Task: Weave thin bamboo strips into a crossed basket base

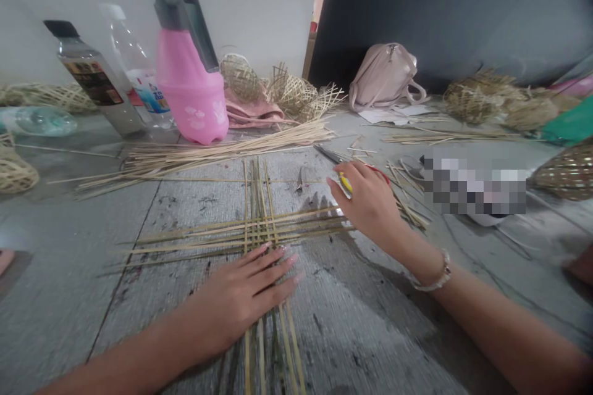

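The cross of thin pale bamboo strips (259,231) lies on the grey floor (92,271), one bundle running twelve to six, the other nine to three. The left hand (241,299) presses flat, fingers open, on the six o'clock strips. The right hand (368,200) grips a small yellow tool (345,183) at three o'clock. Bottle labels are unreadable.

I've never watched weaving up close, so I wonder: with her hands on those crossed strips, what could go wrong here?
The left hand lies flat on the upright strips; if it lifted, the loose crossing might slip apart. The right hand grips a yellow tool at the ends of the cross strips; a slip could nick a finger. Thin strip edges could splinter into skin.
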{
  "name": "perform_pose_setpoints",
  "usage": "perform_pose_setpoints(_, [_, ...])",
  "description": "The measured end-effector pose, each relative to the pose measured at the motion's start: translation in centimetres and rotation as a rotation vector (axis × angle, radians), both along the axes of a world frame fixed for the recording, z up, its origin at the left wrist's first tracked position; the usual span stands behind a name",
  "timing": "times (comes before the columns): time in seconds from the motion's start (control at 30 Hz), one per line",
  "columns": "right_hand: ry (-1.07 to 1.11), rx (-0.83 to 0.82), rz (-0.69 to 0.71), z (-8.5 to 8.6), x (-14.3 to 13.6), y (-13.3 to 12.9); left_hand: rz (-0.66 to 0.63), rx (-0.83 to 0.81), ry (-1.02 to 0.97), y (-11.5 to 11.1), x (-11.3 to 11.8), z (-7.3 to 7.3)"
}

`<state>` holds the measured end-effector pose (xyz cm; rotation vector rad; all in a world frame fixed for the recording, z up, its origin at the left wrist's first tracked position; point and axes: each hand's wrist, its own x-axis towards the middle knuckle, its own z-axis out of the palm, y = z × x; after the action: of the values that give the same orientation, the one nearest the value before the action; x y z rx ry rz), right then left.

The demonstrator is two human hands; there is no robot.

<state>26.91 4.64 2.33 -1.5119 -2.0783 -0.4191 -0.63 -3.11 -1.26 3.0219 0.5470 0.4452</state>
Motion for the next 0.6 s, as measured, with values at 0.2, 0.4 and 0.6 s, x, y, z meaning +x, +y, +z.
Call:
perform_pose_setpoints(0.2, [0.041,-0.161,0.318,-0.1,-1.2,-1.1,-0.003,-0.005,-0.006,0.2,0.3,-0.1])
perform_pose_setpoints(0.4, [0.025,-0.255,0.422,-1.0,-2.6,-1.9,0.001,-0.069,-0.02,0.3,0.3,-0.3])
perform_pose_setpoints(0.6, [-0.033,-0.275,0.366,-2.2,-3.3,-1.1,-0.008,-0.111,0.012,0.4,0.5,-0.2])
